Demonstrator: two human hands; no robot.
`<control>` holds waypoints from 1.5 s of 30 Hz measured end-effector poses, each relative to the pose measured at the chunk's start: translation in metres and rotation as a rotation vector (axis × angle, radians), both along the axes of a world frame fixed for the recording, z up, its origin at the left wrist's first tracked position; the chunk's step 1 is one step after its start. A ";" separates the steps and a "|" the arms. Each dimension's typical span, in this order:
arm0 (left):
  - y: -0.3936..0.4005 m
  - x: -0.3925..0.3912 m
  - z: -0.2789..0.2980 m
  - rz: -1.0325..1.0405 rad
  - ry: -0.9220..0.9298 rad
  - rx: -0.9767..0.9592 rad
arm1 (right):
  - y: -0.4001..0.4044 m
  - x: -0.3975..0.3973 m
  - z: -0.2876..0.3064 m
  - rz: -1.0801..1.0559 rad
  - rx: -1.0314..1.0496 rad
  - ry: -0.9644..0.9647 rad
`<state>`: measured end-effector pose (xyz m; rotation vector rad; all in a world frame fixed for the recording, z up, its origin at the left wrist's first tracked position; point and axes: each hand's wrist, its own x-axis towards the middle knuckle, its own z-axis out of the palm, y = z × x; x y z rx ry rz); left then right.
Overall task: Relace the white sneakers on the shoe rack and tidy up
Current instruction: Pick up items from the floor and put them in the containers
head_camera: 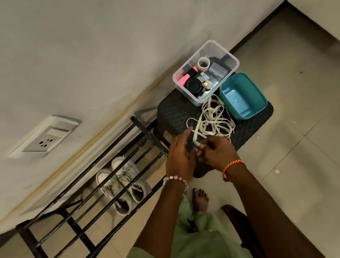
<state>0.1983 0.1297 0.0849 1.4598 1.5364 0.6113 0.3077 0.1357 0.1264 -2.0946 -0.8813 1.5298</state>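
We hold one end of the white laces at the near edge of the dark stool. Our right hand has its fingers curled round the flat strand and pinches it; our left hand lies beside it with fingers mostly straight, touching the strand where it bends, though we cannot tell if it truly grips. From the pinch the laces run away from us and to the right, into a loose tangled heap between the clear box and the teal tub.

The white sneakers sit to our left, down on a lower tier of the black shoe rack, well apart from the laces, toes toward the wall and openings toward us. The left hand is nearer them. They look scuffed and greyish, side by side, partly crossed by the rack's bars.
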 end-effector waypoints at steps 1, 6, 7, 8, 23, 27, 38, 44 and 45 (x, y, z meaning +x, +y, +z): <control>0.001 -0.003 0.010 -0.032 -0.041 -0.014 | 0.002 -0.001 0.014 0.009 -0.056 0.075; 0.006 -0.021 0.078 0.022 -0.266 -0.193 | 0.010 -0.012 0.097 0.083 -0.132 0.466; 0.005 -0.026 0.096 0.069 -0.407 -0.259 | 0.010 -0.014 0.113 0.125 -0.113 0.547; 0.004 -0.033 0.116 0.106 -0.500 -0.275 | 0.010 -0.019 0.134 0.170 -0.092 0.620; -0.025 -0.145 0.351 0.050 -0.454 -0.014 | 0.022 -0.133 0.371 0.322 0.184 1.158; -0.031 -0.167 0.407 0.058 -0.553 0.095 | 0.012 -0.158 0.436 0.397 0.266 1.215; -0.047 -0.198 0.537 0.180 -0.483 0.460 | 0.003 -0.191 0.547 0.375 0.592 1.198; -0.057 -0.201 0.570 0.178 -0.256 0.496 | 0.013 -0.201 0.556 0.282 1.086 0.729; -0.057 -0.202 0.576 0.179 -0.227 0.509 | 0.015 -0.201 0.553 0.297 1.211 0.565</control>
